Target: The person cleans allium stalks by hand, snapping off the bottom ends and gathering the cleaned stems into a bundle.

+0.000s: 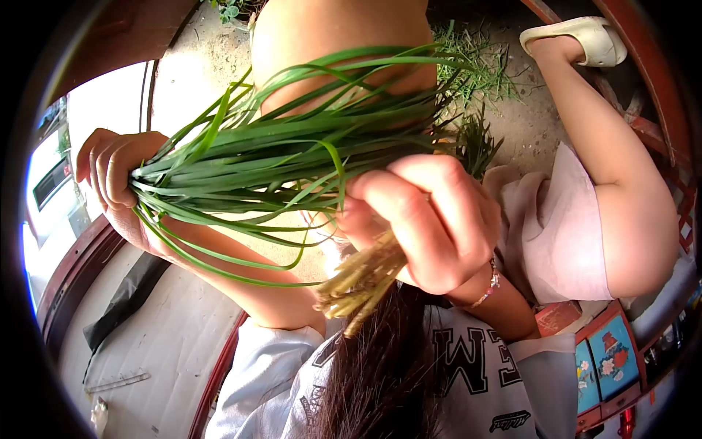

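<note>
A bunch of long, flat green leaves (292, 150), like chives, stretches across the view in front of a bare knee. My left hand (121, 168) is closed round its gathered left end. Toward the right the leaves fan out, and a few loose ones curl down below the bunch. My right hand (439, 219), with a beaded bracelet (491, 282) at the wrist, is closed on a bundle of yellow-brown stalks (365, 278) whose ends stick out below the fist. The fist touches the leaves' lower right side. Whether stalks and leaves join behind it is hidden.
Loose green leaves (479, 66) lie on the concrete ground (526, 110) beyond the knee. A bare leg in a cream clog (578, 40) is at the right. Red-framed panels with flower pictures (614, 355) stand lower right. Dark cloth (128, 304) lies on a pale surface at left.
</note>
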Demonstrator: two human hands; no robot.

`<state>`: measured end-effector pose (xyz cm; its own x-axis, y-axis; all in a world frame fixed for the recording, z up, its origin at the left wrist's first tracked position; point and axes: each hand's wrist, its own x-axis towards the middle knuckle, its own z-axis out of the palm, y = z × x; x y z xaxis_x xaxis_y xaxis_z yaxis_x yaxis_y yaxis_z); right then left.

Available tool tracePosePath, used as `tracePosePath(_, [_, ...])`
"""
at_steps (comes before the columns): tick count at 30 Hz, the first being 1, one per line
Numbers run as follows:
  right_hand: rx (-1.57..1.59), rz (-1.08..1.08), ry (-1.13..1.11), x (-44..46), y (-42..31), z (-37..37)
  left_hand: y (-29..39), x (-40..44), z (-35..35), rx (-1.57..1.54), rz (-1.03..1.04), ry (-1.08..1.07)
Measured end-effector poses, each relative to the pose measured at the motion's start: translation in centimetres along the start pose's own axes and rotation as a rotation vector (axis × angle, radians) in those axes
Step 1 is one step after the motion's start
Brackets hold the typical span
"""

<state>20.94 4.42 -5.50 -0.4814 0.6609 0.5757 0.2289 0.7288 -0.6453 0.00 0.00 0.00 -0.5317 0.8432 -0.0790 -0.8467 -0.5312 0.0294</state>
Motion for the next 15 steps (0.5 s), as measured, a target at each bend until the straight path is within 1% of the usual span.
tracePosePath(1, [0.005,0.01,-0.002,-0.1,0.1,-0.1,0.0,0.0,-0.1,-0.018,0.011,0.003])
tracePosePath(3, [-0.012,-0.09,0.125,-0.2,1.0,0.7,0.1,0.1,0.2,-0.023,0.024,-0.016])
tracePosePath(4, [-0.007,-0.101,0.15,-0.4,1.1,0.6,0.2,0.1,0.3,-0.031,0.017,-0.013])
tracePosePath(6, [-0.02,-0.107,0.16,-0.9,1.1,0.2,0.1,0.1,0.1,-0.048,0.01,0.009])
tracePosePath(8, [-0.031,-0.129,0.18,-1.3,1.0,0.0,-0.2,0.2,0.0,-0.031,0.012,-0.017])
tracePosePath(15, [-0.024,-0.193,0.143,-1.2,1.2,-0.3,0.0,0.0,0.2,-0.072,0.043,0.021])
